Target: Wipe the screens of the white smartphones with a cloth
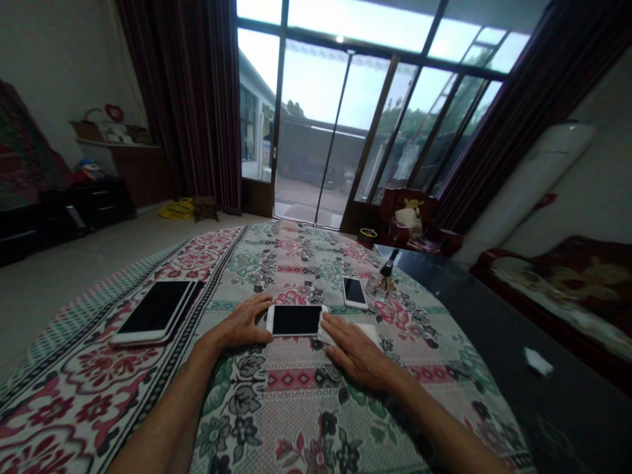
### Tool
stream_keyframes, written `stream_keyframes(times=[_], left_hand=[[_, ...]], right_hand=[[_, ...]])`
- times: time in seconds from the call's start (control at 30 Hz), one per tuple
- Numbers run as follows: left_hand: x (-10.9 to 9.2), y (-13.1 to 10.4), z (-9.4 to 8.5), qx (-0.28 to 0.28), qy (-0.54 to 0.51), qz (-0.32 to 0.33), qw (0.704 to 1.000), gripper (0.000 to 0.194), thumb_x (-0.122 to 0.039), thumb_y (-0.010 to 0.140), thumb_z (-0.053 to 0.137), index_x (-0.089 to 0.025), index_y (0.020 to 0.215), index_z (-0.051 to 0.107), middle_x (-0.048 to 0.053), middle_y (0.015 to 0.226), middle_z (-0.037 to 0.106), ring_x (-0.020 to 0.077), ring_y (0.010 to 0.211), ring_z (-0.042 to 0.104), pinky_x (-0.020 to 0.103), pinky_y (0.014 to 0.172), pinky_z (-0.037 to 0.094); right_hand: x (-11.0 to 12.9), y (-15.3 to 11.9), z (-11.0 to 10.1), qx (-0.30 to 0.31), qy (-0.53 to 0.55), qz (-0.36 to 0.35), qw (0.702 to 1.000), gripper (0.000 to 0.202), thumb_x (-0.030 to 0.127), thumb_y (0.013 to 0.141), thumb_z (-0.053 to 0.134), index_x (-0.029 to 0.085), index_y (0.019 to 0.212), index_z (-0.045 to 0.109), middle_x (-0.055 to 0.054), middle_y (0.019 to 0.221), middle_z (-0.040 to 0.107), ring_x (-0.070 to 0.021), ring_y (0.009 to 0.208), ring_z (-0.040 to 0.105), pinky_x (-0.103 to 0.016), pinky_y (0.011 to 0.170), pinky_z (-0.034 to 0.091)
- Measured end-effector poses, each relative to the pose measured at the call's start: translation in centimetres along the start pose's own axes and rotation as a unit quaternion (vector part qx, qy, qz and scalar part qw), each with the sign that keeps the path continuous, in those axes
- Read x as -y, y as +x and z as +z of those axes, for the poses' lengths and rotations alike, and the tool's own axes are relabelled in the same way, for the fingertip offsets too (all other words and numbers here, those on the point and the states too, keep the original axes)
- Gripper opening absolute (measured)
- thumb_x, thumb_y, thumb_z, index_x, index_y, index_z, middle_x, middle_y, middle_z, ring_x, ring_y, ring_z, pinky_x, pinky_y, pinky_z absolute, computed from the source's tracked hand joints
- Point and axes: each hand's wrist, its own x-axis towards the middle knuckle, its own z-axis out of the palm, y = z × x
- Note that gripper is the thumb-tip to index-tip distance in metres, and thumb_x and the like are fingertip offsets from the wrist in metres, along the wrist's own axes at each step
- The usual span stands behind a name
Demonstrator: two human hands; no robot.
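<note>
A white smartphone (297, 320) with a dark screen lies flat and sideways on the patterned tablecloth in front of me. My left hand (243, 322) braces its left end, thumb at the near corner and fingers at the far one. Folded white tissue (369, 333) lies under my right hand (356, 350), whose fingers press it against the phone's right end. A smaller white phone (354, 292) rests behind, to the right. Beside that stands a clear glass bottle (381, 287) with a black brush-like top. On the left is a stack of larger white devices (153, 311) with dark screens.
The floral tablecloth (316, 401) covers a rounded table. A dark, glossy lower table (494, 322) adjoins it on the right, with a crumpled white tissue (538, 362) on it. Beyond are a wooden chair (405, 214), glass doors (316, 145) and a yellow object (176, 209) on the floor.
</note>
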Motion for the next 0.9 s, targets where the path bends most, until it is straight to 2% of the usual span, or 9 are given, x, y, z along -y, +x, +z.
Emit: stream_keyframes(times=[0.23,0.4,0.5,0.6,0.77,0.9], left_hand=[[-0.6,0.0,-0.4,0.013,0.013,-0.013,1.000,0.080,-0.035,0.067,0.071,-0.016,0.140,0.045,0.013,0.153,0.037,0.0322,0.143,0.027,0.046,0.118,0.021],[-0.9,0.0,-0.4,0.019,0.024,-0.012,0.999,0.077,-0.031,0.068,0.068,-0.019,0.140,0.044,0.013,0.153,0.036,0.0317,0.143,0.027,0.048,0.117,0.021],[-1.2,-0.2,-0.4,0.001,0.022,-0.024,0.999,0.079,-0.028,0.068,0.066,-0.015,0.142,0.041,0.015,0.152,0.037,0.0333,0.142,0.028,0.048,0.117,0.023],[-2.0,-0.2,-0.3,-0.014,0.026,-0.015,0.999,0.080,-0.024,0.066,0.064,-0.018,0.142,0.040,0.013,0.150,0.040,0.0342,0.140,0.033,0.048,0.115,0.027],[-5.1,1.2,0.1,-0.018,0.082,0.028,0.996,0.077,-0.033,0.063,0.071,-0.020,0.135,0.046,0.012,0.148,0.042,0.0369,0.138,0.033,0.051,0.114,0.026],[-7.4,2.9,0.7,0.007,0.096,0.074,0.993,0.072,-0.036,0.063,0.071,-0.019,0.130,0.051,0.014,0.143,0.047,0.0356,0.133,0.040,0.049,0.111,0.031]], right_hand=[[-1.5,2.7,0.5,-0.042,0.006,-0.011,0.999,0.057,0.043,0.098,0.034,0.017,0.149,0.033,-0.012,0.156,0.027,-0.0252,0.143,0.026,-0.047,0.116,0.025],[-1.9,4.0,0.7,-0.072,-0.006,0.007,0.997,0.055,0.040,0.098,0.035,0.015,0.146,0.038,-0.015,0.154,0.032,-0.0260,0.142,0.030,-0.048,0.114,0.027],[-1.5,3.4,0.7,-0.062,-0.014,0.014,0.998,0.057,0.040,0.097,0.036,0.012,0.147,0.035,-0.017,0.155,0.028,-0.0269,0.143,0.027,-0.049,0.115,0.025],[-0.8,1.7,0.5,-0.041,-0.008,0.015,0.999,0.059,0.041,0.097,0.037,0.015,0.150,0.031,-0.015,0.157,0.022,-0.0275,0.144,0.023,-0.051,0.115,0.024],[0.3,-1.0,0.1,-0.002,0.004,0.015,1.000,0.059,0.045,0.098,0.035,0.021,0.151,0.028,-0.010,0.158,0.021,-0.0268,0.145,0.020,-0.054,0.115,0.021],[0.2,-0.7,0.1,-0.009,0.005,0.018,1.000,0.058,0.043,0.097,0.040,0.022,0.150,0.031,-0.009,0.157,0.023,-0.0274,0.144,0.023,-0.053,0.115,0.022]])
